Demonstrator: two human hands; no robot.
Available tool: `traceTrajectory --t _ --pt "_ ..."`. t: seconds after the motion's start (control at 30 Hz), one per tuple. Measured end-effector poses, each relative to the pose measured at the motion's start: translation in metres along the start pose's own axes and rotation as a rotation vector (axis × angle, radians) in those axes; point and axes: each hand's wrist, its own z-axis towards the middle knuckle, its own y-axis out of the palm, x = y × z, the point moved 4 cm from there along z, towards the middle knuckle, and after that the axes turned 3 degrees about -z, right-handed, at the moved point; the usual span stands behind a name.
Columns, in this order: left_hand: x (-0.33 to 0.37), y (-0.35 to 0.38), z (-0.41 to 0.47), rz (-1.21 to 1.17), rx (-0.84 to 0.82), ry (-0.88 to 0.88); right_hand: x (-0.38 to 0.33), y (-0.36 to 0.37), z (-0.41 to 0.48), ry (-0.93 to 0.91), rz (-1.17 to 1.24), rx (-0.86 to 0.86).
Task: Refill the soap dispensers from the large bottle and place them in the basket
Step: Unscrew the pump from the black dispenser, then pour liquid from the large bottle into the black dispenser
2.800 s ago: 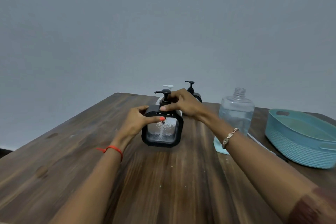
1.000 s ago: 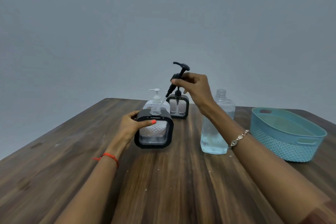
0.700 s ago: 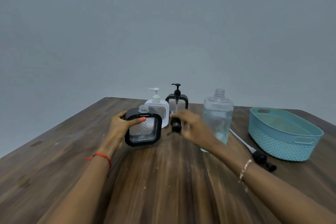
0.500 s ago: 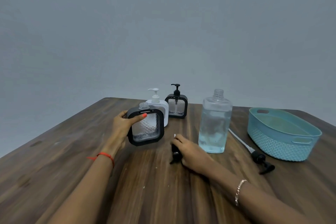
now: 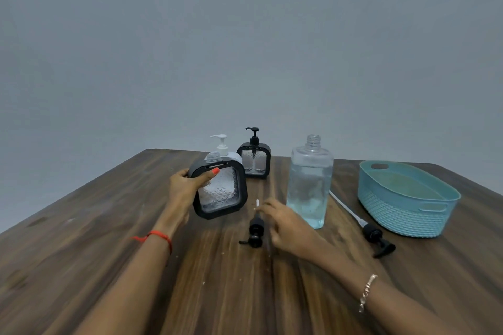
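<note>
My left hand (image 5: pixel 183 190) grips a square black-framed dispenser (image 5: pixel 221 192) with its neck uncapped, tilted a little and lifted off the wooden table (image 5: pixel 136 239). Its black pump (image 5: pixel 255 228) lies flat on the table in front of it. My right hand (image 5: pixel 285 226) rests just right of that pump, fingers loose, holding nothing. The large clear bottle (image 5: pixel 310 185), uncapped and partly filled with pale blue liquid, stands to the right. A white dispenser (image 5: pixel 223 148) and a second black dispenser (image 5: pixel 254 159) stand behind. The teal basket (image 5: pixel 405 198) sits at the far right.
A second black pump with a long white tube (image 5: pixel 364 226) lies on the table between the large bottle and the basket. A plain grey wall stands behind the table's far edge.
My right hand pulled the pump out of the held dispenser, lowered it onto the table and let go. My left hand shifted the dispenser left and tilted it.
</note>
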Motion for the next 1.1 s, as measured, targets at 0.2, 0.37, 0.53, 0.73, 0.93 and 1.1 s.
traceTrajectory --t 0.2,0.37,0.53,0.73,0.93,1.1 --pt "0.006 0.019 -0.001 0.025 -0.02 0.049 0.024 -0.091 -0.009 0.123 0.122 0.871" --pt "0.01 0.039 -0.006 0.022 -0.063 0.057 0.089 -0.101 0.001 0.47 0.569 0.694" --pt "0.014 0.057 -0.012 0.014 -0.117 0.099 0.109 -0.074 0.012 0.407 0.869 0.275" --pt "0.014 0.066 -0.014 0.073 -0.136 0.112 0.113 -0.065 0.001 0.582 0.721 0.486" --pt "0.012 0.075 -0.018 0.189 -0.106 0.144 0.086 -0.089 0.002 0.528 0.416 0.578" --pt "0.014 0.085 -0.025 0.245 -0.046 0.199 0.065 -0.114 0.001 0.435 0.188 0.623"
